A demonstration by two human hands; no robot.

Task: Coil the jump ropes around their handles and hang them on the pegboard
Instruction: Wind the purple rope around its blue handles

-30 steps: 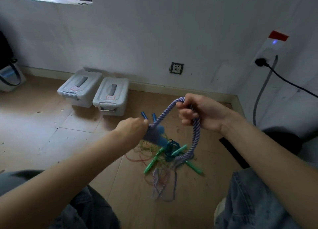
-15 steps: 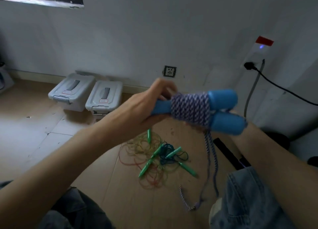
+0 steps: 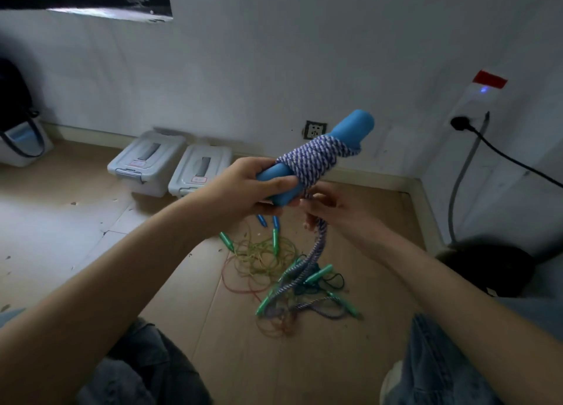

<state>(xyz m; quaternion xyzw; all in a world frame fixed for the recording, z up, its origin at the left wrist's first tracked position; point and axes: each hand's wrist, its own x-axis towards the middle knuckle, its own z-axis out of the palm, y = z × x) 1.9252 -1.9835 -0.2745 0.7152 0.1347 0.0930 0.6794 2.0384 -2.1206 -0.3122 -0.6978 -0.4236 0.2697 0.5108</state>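
Observation:
My left hand (image 3: 243, 188) grips the near ends of two blue jump-rope handles (image 3: 353, 127), which point up and to the right. A purple-and-white braided rope (image 3: 313, 157) is wound in several turns around their middle. Its loose tail (image 3: 318, 246) hangs down to the floor. My right hand (image 3: 329, 209), just below the handles, holds that tail with curled fingers. On the floor beneath lies a tangle of thin jump ropes (image 3: 274, 267) in green, yellow and red, with green handles (image 3: 318, 275) and small blue ones (image 3: 268, 221).
Two grey lidded storage boxes (image 3: 170, 164) stand against the white wall. A wall socket (image 3: 315, 129) sits behind the handles. A black cable (image 3: 511, 157) runs from a plug at the right. A dark bag (image 3: 18, 121) is at far left. My knees in jeans frame the floor.
The handles have tilted from lying sideways to pointing up-right and sit lower. My right hand has come out from behind them and now holds the hanging tail below.

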